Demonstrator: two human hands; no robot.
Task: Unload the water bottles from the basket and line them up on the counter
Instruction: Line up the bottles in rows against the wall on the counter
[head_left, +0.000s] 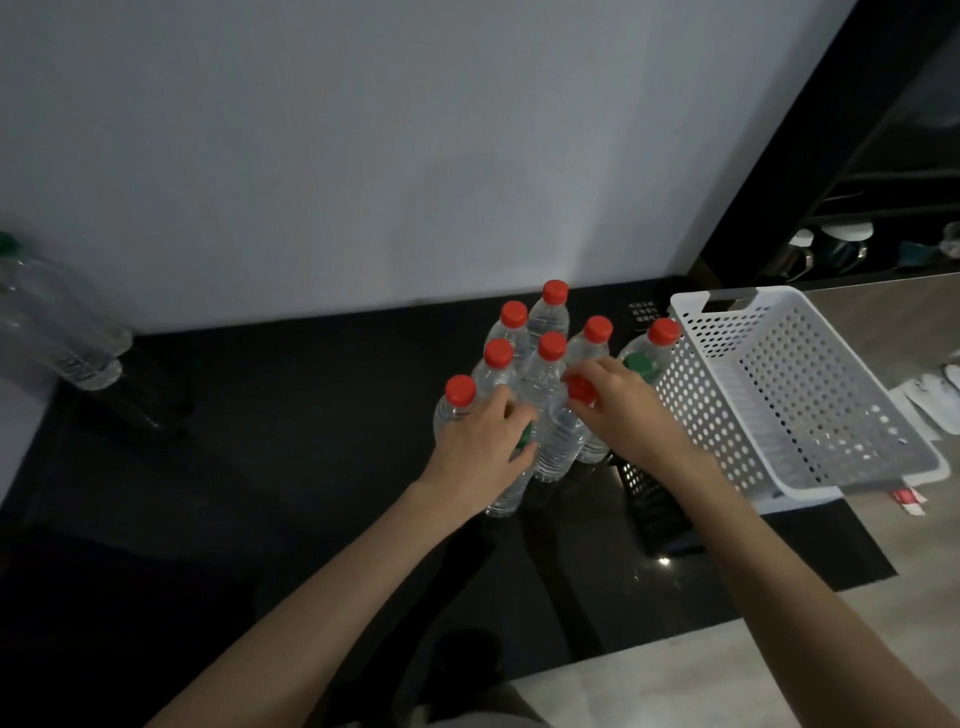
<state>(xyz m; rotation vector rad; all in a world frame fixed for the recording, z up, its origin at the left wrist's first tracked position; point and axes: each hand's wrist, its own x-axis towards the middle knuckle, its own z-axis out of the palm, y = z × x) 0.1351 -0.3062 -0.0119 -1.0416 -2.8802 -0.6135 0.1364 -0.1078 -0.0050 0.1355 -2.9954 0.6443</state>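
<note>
Left hand (480, 444) is closed over a clear plastic water bottle w/ green cap (511, 480), fingers wrapped round its neck; only a sliver of the cap shows under the palm. Right hand (621, 402) pinches the red cap of a second clear plastic bottle (558, 447), thumb and fingertips on the cap, bottle upright on the glossy black surface (270, 467). Both bottles stand at the near edge of a tight cluster of clear red-capped bottles (540, 332), approx. seven, upright and touching or nearly so, set in rough rows toward the pale wall (363, 156). One green-capped bottle (638, 366) stands just behind the right hand, beside the basket. White perforated plastic basket (810, 395) sits just right of the cluster, half on the black surface, half on a grey top; no bottles visible inside. Far left, well apart, a large clear bottle (57, 322) w/ green cap, blurred.
</note>
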